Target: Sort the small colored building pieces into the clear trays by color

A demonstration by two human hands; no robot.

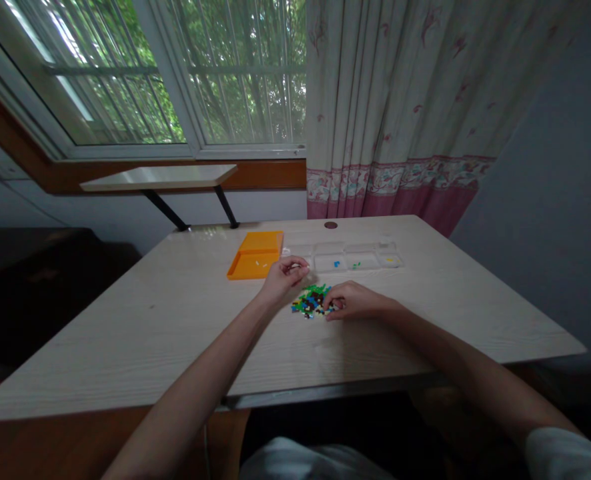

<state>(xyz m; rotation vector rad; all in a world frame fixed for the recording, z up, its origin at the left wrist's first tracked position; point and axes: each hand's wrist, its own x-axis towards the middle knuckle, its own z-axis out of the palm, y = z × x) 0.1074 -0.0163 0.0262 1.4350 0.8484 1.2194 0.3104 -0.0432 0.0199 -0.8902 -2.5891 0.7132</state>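
A small heap of mixed coloured pieces (311, 301), green, blue, yellow, white and dark brown, lies on the table. They look like tiny building bricks. At the heap's right edge my right hand (356, 300) has its fingertips drawn together; what they hold, if anything, is hidden. My left hand (286, 279) is pinched over the left end of a clear compartment tray (320, 268), and I cannot make out what is between its fingers. Blue pieces (336, 264), green pieces (356, 265) and yellow pieces (389, 260) sit in separate compartments of that tray.
Left of the tray stands an open orange case (248, 268) with a few white pieces (260, 263) in it. A raised shelf (160, 176) on black legs is at the table's back left. Behind the pale wooden table (175, 333) hang a curtain (375, 120) and a window.
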